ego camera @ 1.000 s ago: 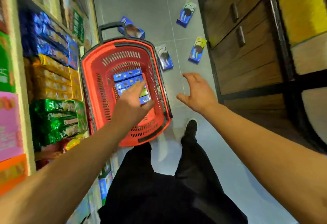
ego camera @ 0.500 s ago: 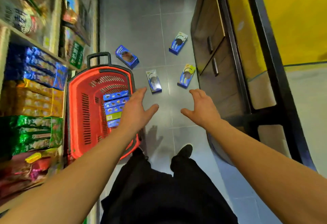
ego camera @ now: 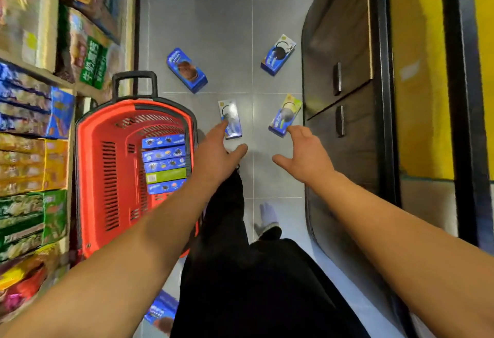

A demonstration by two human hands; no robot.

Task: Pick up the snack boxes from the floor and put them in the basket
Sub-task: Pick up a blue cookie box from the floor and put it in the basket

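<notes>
Both hands, left hand (ego camera: 217,154) and right hand (ego camera: 307,154), reach with relaxed fingers, holding nothing, toward two small blue cardboard snack boxes (ego camera: 230,118) on the grey floor, likely light and stiff, best gripped across their long sides.

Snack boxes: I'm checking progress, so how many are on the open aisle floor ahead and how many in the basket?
Floor: 4
Basket: 5
Total: 9

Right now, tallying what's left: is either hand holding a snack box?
No: left hand and right hand reach open-fingered toward floor boxes, gripping nothing.
</notes>
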